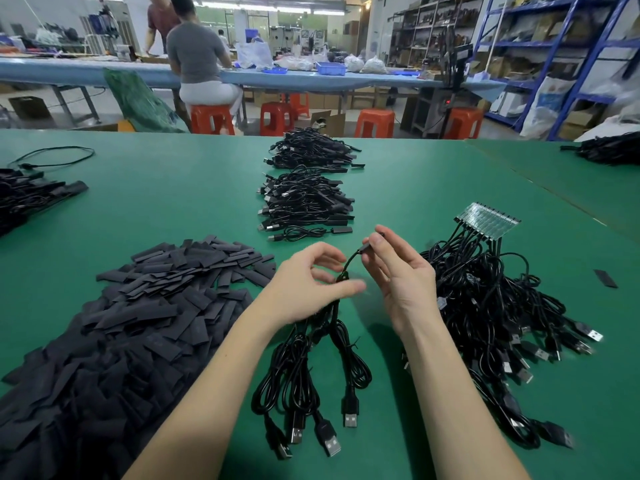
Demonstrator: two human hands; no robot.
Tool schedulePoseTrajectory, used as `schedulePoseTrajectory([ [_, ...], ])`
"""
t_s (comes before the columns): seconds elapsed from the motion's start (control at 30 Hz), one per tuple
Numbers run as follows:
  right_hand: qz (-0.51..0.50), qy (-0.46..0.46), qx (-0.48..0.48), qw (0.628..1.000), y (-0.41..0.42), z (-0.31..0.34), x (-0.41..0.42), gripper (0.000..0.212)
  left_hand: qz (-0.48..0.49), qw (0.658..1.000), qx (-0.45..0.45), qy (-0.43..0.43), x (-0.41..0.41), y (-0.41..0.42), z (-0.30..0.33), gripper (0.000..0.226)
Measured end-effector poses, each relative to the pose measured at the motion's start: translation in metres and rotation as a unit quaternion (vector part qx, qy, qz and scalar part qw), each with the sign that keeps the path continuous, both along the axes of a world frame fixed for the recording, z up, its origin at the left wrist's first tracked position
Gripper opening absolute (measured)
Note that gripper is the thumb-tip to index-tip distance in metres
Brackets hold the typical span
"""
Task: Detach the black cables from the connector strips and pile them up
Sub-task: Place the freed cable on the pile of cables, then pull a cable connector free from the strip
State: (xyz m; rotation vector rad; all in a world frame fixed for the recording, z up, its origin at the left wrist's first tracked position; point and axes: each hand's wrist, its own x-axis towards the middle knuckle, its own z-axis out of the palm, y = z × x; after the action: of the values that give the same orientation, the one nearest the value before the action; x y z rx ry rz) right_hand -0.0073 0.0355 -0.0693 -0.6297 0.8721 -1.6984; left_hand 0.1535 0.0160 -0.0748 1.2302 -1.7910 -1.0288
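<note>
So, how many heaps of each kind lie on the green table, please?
Heaps of black cables: 5
Heaps of flat black sleeves: 1
Cable bundles on a connector strip: 1
Loose bundles held between the left hand and right hand: 1
Total: 8

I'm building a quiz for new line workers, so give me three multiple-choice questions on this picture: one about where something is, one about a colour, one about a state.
1. Where does the connector strip lie?
A. right of the hands
B. left of the hands
C. on a stool

2. What colour is the table?
A. blue
B. green
C. grey

3. What is the right hand doing?
A. resting flat
B. pinching a cable end
C. holding a stool

Answers: A, the strip lies at the right above its cables; B, the surface is green; B, the fingertips grip the end while the left hand holds the cables.
</note>
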Motion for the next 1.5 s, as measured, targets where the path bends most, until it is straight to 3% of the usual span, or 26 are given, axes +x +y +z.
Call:
schedulePoseTrajectory([
  [0.07,-0.019,-0.005,0.002,1.0,-0.001,0.0,-0.002,0.016,-0.009,0.999,0.015,-0.046,0.002,0.0,0.002,0.032],
  [0.2,-0.031,-0.016,-0.007,0.999,-0.002,0.002,-0.002,0.024,0.012,1.0,0.021,-0.007,0.0,0.001,0.01,0.022],
  [0.33,-0.017,-0.04,-0.01,0.999,-0.004,0.006,-0.007,0.051,0.069,0.989,-0.107,-0.079,-0.001,-0.026,0.03,0.021],
  [0.47,-0.012,-0.019,0.062,0.998,-0.002,0.002,-0.008,0.031,0.09,0.933,-0.254,-0.239,-0.001,-0.081,0.055,0.019],
  [0.6,0.031,0.03,0.088,0.995,-0.003,-0.001,-0.008,0.011,0.072,0.866,-0.254,-0.425,-0.005,-0.123,0.053,0.024],
  [0.7,0.066,0.067,0.1,0.991,-0.003,-0.002,-0.006,0.013,0.084,0.839,-0.24,-0.481,-0.009,-0.133,0.033,0.033],
  [0.93,0.099,0.134,0.109,0.98,-0.002,-0.003,-0.001,0.015,0.058,0.882,-0.137,-0.448,-0.011,-0.136,0.008,0.026],
  [1.07,0.116,0.286,0.115,0.944,0.001,-0.003,0.002,0.014,0.042,0.897,-0.111,-0.426,-0.006,-0.133,0.015,0.024],
  [1.13,0.137,0.441,0.117,0.879,0.001,0.0,0.004,0.015,0.051,0.906,-0.117,-0.403,-0.004,-0.124,0.014,0.022],
  [1.23,0.186,0.659,0.147,0.714,0.001,0.01,0.009,0.027,0.08,0.939,-0.128,-0.309,0.002,-0.101,0.008,0.017],
  [1.27,0.202,0.691,0.163,0.675,0.002,0.014,0.013,0.034,0.089,0.949,-0.133,-0.272,0.005,-0.091,0.007,0.015],
  [1.33,0.218,0.718,0.191,0.633,0.003,0.019,0.023,0.044,0.104,0.963,-0.132,-0.212,0.013,-0.069,0.003,0.012],
  [1.4,0.221,0.728,0.202,0.617,0.004,0.018,0.032,0.04,0.113,0.974,-0.105,-0.165,0.021,-0.048,-0.001,0.012],
  [1.43,0.223,0.72,0.201,0.626,0.004,0.017,0.033,0.034,0.113,0.979,-0.09,-0.144,0.025,-0.039,-0.003,0.013],
  [1.5,0.239,0.648,0.19,0.697,0.003,0.016,0.024,0.029,0.103,0.985,-0.068,-0.117,0.033,-0.026,-0.007,0.017],
])
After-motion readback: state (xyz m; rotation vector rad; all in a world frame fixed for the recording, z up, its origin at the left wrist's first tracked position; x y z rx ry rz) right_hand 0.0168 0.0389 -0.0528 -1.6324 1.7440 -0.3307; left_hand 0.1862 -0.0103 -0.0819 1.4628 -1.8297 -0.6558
